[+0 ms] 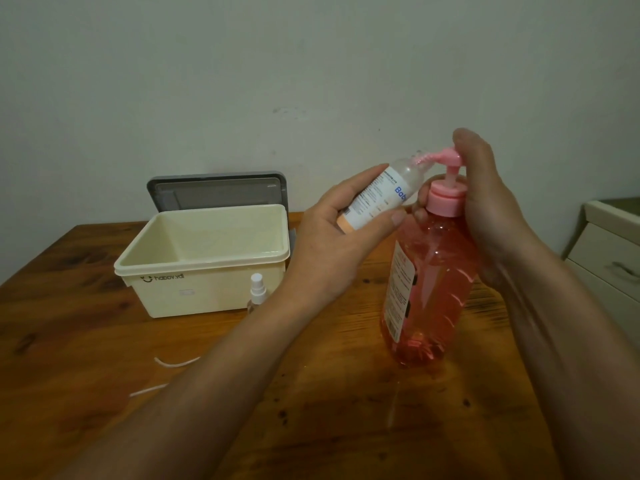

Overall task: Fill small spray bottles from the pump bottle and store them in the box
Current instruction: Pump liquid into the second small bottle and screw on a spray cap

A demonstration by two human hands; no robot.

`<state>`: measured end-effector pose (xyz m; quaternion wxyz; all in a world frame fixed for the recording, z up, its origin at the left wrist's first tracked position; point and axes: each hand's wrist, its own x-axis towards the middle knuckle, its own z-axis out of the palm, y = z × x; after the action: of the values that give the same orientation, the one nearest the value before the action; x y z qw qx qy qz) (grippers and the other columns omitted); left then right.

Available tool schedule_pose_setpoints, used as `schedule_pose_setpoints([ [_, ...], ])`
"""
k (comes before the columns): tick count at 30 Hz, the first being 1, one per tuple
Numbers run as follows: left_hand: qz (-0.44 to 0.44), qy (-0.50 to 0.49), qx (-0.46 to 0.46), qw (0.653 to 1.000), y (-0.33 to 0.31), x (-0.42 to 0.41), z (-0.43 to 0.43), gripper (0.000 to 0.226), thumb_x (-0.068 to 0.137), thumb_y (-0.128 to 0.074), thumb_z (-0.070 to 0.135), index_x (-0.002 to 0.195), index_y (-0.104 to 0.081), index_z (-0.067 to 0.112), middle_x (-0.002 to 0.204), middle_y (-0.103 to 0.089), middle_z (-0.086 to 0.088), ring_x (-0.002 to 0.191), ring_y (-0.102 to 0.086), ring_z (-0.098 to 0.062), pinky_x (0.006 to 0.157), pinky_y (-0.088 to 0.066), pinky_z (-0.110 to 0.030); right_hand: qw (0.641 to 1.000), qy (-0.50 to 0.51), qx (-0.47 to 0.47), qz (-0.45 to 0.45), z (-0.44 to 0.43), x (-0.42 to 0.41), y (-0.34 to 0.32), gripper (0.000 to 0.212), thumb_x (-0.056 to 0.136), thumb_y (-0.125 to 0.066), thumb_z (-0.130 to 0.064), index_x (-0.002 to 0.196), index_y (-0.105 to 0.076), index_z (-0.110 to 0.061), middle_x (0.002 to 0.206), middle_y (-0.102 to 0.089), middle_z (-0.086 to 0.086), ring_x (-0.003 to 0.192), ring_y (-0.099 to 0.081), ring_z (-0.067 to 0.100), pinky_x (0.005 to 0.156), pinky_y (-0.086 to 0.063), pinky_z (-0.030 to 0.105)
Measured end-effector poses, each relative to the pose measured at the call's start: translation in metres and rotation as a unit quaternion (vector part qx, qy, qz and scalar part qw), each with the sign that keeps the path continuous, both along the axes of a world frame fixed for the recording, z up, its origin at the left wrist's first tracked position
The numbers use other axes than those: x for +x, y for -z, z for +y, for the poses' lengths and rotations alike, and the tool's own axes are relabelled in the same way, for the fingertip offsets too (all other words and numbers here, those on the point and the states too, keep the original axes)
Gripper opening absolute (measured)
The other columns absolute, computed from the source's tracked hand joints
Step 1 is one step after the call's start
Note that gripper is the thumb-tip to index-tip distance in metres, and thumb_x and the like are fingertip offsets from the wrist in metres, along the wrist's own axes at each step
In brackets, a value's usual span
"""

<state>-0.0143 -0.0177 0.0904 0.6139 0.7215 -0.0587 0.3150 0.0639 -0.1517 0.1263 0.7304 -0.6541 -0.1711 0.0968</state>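
Left hand (329, 237) grips small bottle (377, 199) — pump bottle (436, 271) holds pink liquid

Left forearm bare, reaching in from lower left. Left grip (332, 237) has thumb and fingers curled round small bottle (377, 199), held tilted. Right forearm bare, from lower right. Right grip (485, 209) wraps neck of pump bottle (433, 282), one digit atop pump head.

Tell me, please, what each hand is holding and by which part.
The left hand grips the small labelled bottle round its lower body. The right hand holds the pump bottle at its neck, fingers curled round it.
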Motion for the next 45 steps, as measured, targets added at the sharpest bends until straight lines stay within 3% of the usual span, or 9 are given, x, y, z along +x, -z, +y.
schedule_pose_setpoints([
  [2,-0.004,0.003,-0.003,1.0,-0.0015,-0.0003,-0.0005,0.047,0.084,-0.073,0.012,0.127,-0.06,0.025,0.109,-0.063,0.01,0.09,-0.06,0.003,0.068,-0.051,-0.014,1.0,0.008,-0.014,-0.003,-0.0004,-0.0004,-0.0003,0.056,0.09,-0.043,-0.067,0.075,-0.063,-0.016,0.053,-0.058,0.004,0.045,-0.054,0.017,0.053,-0.047,0.026],
  [8,-0.002,-0.001,0.005,1.0,0.0024,-0.0005,0.0015,0.046,0.083,-0.074,0.012,0.127,-0.061,0.021,0.117,-0.065,0.004,0.096,-0.061,0.001,0.073,-0.051,-0.014,1.0,0.009,0.009,-0.01,0.0027,-0.0017,-0.0005,0.056,0.094,-0.04,-0.043,0.05,-0.061,-0.016,0.053,-0.055,0.008,0.045,-0.046,0.021,0.051,-0.038,0.028],
  [14,-0.012,0.013,0.0,1.0,-0.0029,0.0003,0.0008,0.047,0.083,-0.073,0.009,0.126,-0.059,0.021,0.109,-0.063,0.012,0.092,-0.061,0.008,0.07,-0.049,-0.01,1.0,0.007,-0.014,-0.002,-0.0003,-0.0024,-0.0012,0.059,0.09,-0.043,-0.068,0.076,-0.062,-0.014,0.053,-0.058,0.004,0.042,-0.054,0.016,0.05,-0.047,0.025],
  [20,0.0,0.008,0.011,1.0,-0.0011,-0.0008,0.002,0.046,0.083,-0.074,0.011,0.126,-0.061,0.02,0.113,-0.064,0.006,0.092,-0.06,0.004,0.069,-0.049,-0.011,1.0,0.0,0.009,-0.016,0.0024,0.0,-0.0001,0.054,0.093,-0.041,-0.042,0.051,-0.062,-0.016,0.054,-0.056,0.009,0.049,-0.047,0.022,0.055,-0.039,0.031],
  [25,-0.004,0.02,0.001,1.0,-0.0021,-0.0026,0.0019,0.039,0.087,-0.069,0.012,0.122,-0.052,0.018,0.11,-0.059,0.0,0.092,-0.06,-0.01,0.065,-0.049,-0.015,1.0,-0.001,-0.023,-0.017,-0.0019,0.0003,0.0004,0.053,0.091,-0.04,-0.066,0.086,-0.063,-0.019,0.056,-0.059,0.004,0.045,-0.055,0.016,0.051,-0.048,0.023],
  [28,-0.005,0.019,-0.012,1.0,-0.0009,-0.0027,0.002,0.035,0.088,-0.068,0.015,0.118,-0.052,0.017,0.109,-0.061,-0.001,0.096,-0.065,-0.021,0.064,-0.052,-0.017,1.0,0.001,-0.024,-0.02,-0.0014,0.001,0.0001,0.053,0.091,-0.04,-0.067,0.084,-0.064,-0.02,0.057,-0.06,0.005,0.051,-0.055,0.02,0.056,-0.047,0.028],
  [34,0.003,0.028,-0.06,0.998,0.0006,-0.0043,0.0037,0.034,0.086,-0.07,0.012,0.118,-0.061,0.018,0.105,-0.062,0.006,0.087,-0.062,-0.001,0.071,-0.057,-0.02,0.999,0.005,-0.005,-0.034,0.0011,-0.0005,0.0002,0.051,0.094,-0.039,-0.043,0.057,-0.059,-0.014,0.054,-0.056,0.007,0.049,-0.046,0.021,0.052,-0.038,0.029],
  [39,0.007,0.027,-0.066,0.997,0.0003,-0.0039,0.001,0.037,0.086,-0.07,0.013,0.121,-0.06,0.021,0.108,-0.061,0.005,0.092,-0.063,-0.006,0.073,-0.057,-0.021,0.999,0.002,-0.027,-0.019,-0.0012,-0.0002,0.0003,0.057,0.091,-0.04,-0.067,0.081,-0.062,-0.015,0.055,-0.058,0.005,0.045,-0.053,0.019,0.052,-0.046,0.027],
  [45,0.017,0.022,-0.06,0.998,0.0005,-0.0043,0.0031,0.037,0.086,-0.07,0.014,0.121,-0.061,0.019,0.109,-0.062,0.005,0.09,-0.062,-0.005,0.072,-0.057,-0.021,0.999,0.003,-0.013,-0.037,0.002,0.0021,0.0014,0.055,0.093,-0.037,-0.042,0.051,-0.059,-0.016,0.054,-0.054,0.011,0.052,-0.043,0.025,0.053,-0.037,0.031],
])
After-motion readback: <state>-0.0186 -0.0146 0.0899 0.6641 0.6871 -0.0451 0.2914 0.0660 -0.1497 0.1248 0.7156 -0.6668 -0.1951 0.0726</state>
